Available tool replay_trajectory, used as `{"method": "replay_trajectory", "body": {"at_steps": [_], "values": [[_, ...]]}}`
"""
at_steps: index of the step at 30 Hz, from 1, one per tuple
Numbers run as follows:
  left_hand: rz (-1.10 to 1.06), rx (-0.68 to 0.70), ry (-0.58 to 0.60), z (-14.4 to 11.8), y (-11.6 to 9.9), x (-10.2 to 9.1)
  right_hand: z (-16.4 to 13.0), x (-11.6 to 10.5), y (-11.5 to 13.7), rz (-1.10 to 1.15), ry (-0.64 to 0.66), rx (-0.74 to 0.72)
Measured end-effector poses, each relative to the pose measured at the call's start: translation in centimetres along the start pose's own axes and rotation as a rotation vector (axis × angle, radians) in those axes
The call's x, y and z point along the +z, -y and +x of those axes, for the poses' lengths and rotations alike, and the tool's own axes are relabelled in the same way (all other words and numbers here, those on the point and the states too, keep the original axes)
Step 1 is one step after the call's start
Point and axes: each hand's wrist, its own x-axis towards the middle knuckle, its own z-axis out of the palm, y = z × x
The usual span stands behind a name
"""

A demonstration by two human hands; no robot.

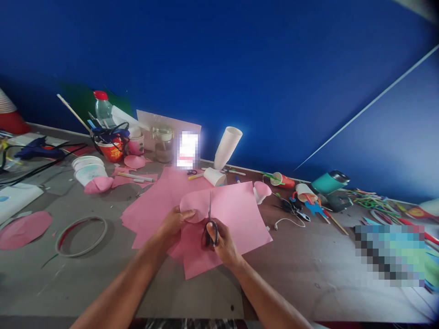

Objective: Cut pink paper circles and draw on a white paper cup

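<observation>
My left hand (177,222) pinches the edge of a rounded piece of pink paper (194,201), thumb on top. In my right hand (221,242) is a pair of dark-handled scissors (210,214), fingers through the loops and blades pointing away from me. The blades lie along the right edge of the rounded piece, where it meets a larger pink sheet (240,214). Whether the blades are parted is hard to see. More pink sheets (147,214) are spread on the table under and behind my hands.
A tape roll (81,236) and a pink paper round (25,230) lie left. Behind stand a glass jar (163,144), a leaning stack of paper cups (228,146) and a tipped cup (214,177). A teal bottle (329,182) and a white cable (291,223) lie right.
</observation>
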Motion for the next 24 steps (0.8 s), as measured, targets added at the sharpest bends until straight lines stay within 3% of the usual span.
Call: {"method": "replay_trajectory", "body": {"at_steps": [14,24], "values": [[0.058,0.006,-0.064,-0.26,-0.45,0.51,0.08,-0.09,0.26,-0.016,-0.005,0.010],[0.121,0.073,-0.021,-0.17,-0.27,-0.03,0.01,-0.47,0.22,-0.038,0.019,0.046]]}}
